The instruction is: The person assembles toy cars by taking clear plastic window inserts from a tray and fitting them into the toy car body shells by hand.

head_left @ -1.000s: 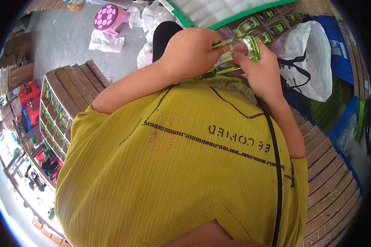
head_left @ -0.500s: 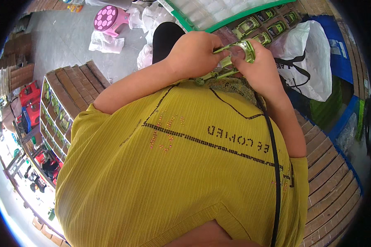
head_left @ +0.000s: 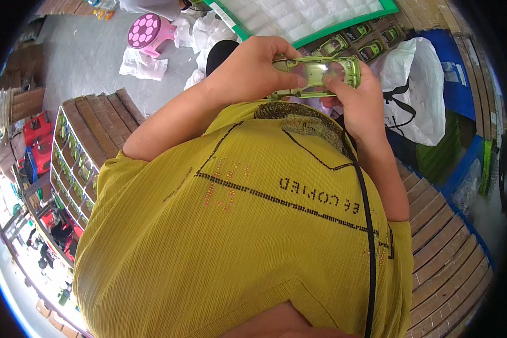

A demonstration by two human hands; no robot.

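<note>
The green car shell (head_left: 317,72) has turned broadside to view between left hand (head_left: 249,69) and right hand (head_left: 363,104), both pinching it.

1 head-worn fisheye view looks down over the near yellow shirt (head_left: 236,248) toward the hands (head_left: 253,70).

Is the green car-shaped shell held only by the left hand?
No, the left hand and the right hand both hold the green car-shaped shell, one at each end.

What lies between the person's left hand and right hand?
In the head view, a green toy car body lies there, held by both the left hand and the right hand.
</note>
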